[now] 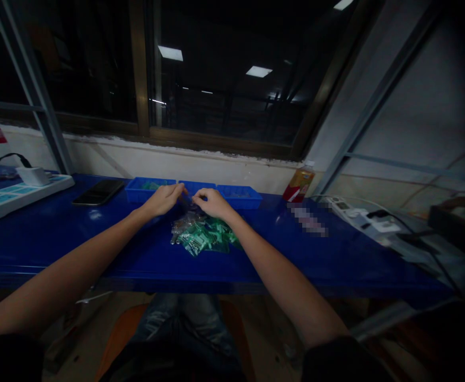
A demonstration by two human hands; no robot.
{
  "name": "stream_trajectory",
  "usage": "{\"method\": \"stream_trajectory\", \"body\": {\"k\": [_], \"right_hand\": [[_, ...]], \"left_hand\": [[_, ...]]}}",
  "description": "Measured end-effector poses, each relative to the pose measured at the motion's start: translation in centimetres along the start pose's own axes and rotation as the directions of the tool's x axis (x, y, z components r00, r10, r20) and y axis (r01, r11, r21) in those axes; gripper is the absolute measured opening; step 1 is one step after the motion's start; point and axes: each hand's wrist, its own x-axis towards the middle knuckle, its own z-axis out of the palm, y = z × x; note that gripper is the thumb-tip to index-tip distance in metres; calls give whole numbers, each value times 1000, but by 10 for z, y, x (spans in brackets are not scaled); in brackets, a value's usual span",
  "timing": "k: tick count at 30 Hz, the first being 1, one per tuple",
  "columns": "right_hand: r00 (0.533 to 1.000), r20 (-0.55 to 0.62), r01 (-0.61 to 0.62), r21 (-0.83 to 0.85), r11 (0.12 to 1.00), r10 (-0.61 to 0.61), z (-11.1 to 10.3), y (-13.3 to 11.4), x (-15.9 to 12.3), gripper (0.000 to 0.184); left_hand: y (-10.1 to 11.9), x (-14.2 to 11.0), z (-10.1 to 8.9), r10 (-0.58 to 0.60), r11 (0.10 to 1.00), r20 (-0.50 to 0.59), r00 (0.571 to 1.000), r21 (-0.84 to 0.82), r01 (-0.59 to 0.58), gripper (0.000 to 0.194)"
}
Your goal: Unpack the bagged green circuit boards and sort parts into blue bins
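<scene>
Both hands are raised over the table close to the blue bins, fingertips facing each other. My left hand (165, 198) is closed in a pinch at the edge of what looks like a small clear plastic bag (187, 203), blurred in the dim light. Thumb and forefinger of my right hand (213, 203) are pressed together at the bag's other side. Just below them lies a pile of small clear and green plastic packets (206, 237), some with thin metal pieces inside.
A row of blue bins (238, 202) stands behind my hands; the left one holds green packets. A phone (98, 192) and a white power strip (25, 193) lie left on the blue table (137, 260). A bottle (299, 183) and another power strip (365, 220) are right.
</scene>
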Motion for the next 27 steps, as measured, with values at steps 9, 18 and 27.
{"method": "stream_trajectory", "body": {"k": [9, 18, 27], "right_hand": [[972, -170, -95, 340, 936, 160, 8, 6, 5, 16], [978, -172, -62, 301, 952, 118, 7, -8, 1, 13], [967, -241, -26, 228, 973, 82, 5, -14, -2, 14]], "left_hand": [[0, 5, 5, 24, 954, 11, 1000, -298, -20, 23], [10, 4, 2, -131, 873, 15, 991, -472, 122, 19], [8, 3, 0, -63, 920, 7, 998, -387, 61, 24]]}}
